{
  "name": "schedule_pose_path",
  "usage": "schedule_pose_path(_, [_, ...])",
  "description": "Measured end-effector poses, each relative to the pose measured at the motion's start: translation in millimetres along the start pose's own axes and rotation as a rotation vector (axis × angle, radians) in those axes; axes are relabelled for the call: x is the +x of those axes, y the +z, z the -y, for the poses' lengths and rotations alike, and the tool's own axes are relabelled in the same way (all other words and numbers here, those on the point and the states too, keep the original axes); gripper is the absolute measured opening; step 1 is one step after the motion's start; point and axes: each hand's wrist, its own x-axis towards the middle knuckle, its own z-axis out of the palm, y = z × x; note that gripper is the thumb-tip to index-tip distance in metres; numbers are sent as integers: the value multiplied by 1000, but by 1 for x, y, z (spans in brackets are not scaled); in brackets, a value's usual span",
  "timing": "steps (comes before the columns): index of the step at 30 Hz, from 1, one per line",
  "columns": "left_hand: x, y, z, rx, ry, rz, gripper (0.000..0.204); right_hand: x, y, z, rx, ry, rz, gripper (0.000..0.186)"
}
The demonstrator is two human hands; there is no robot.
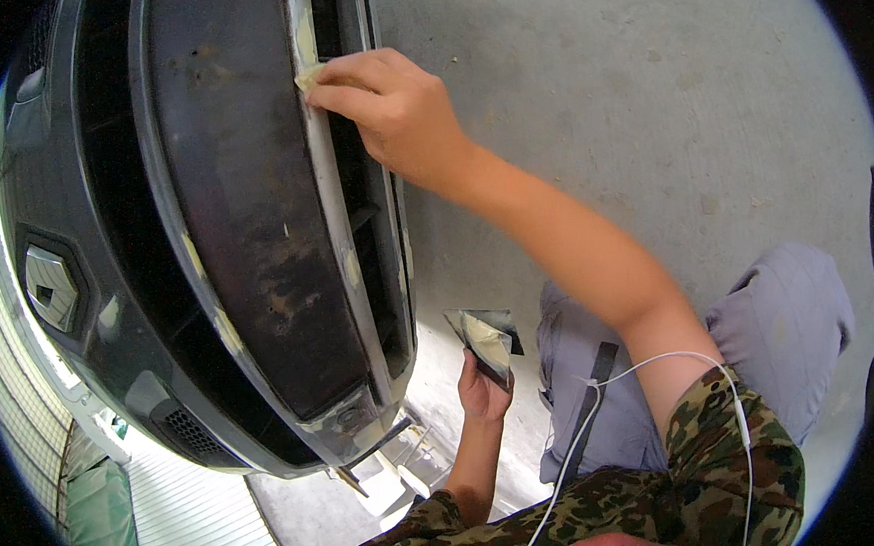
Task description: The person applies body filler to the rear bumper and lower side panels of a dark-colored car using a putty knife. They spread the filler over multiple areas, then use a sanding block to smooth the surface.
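Note:
My right hand (pixel 389 112) is closed in a pinch on a small pale-yellow putty spreader (pixel 308 79). The spreader's edge touches the light grey trim strip (pixel 335 204) of a dark car bumper (pixel 243 155); the fingers partly hide it. Lower down, my left hand (pixel 484 391) grips a dark, flat putty board (pixel 502 321). A mound of cream putty (pixel 486 340) lies on that board, away from the bumper. Cream patches (pixel 353 267) show along the trim strip, and others mark the bumper's curved inner edge (pixel 228 331).
Grey concrete floor (pixel 645 84) spreads to the right of the bumper. My bent knees (pixel 781 324) are at the right, and a white cable (pixel 659 357) hangs across my arm and body. A green cover (pixel 102 513) and a ribbed white panel (pixel 203 523) lie lower left.

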Motion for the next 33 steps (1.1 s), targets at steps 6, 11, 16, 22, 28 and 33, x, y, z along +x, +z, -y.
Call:
schedule_pose_path(6, [-5,-17,1,-1,8,36,43,-2,-12,-13,212,287,-204,23])
schedule_pose_path(11, [-10,-24,2,4,37,16,42,24,-4,-31,240,344,-259,22])
schedule_pose_path(16, [-3,-19,11,3,29,13,42,34,-3,-40,208,314,-187,21])
schedule_pose_path(22, [7,5,18,-13,1,15,42,4,-20,-21,327,366,26,23])
schedule_pose_path(28, [12,26,21,-3,11,30,42,25,-25,-26,300,380,-60,22])
schedule_pose_path(33, [0,30,9,3,15,42,42,75,-15,-36,164,328,-54,25])
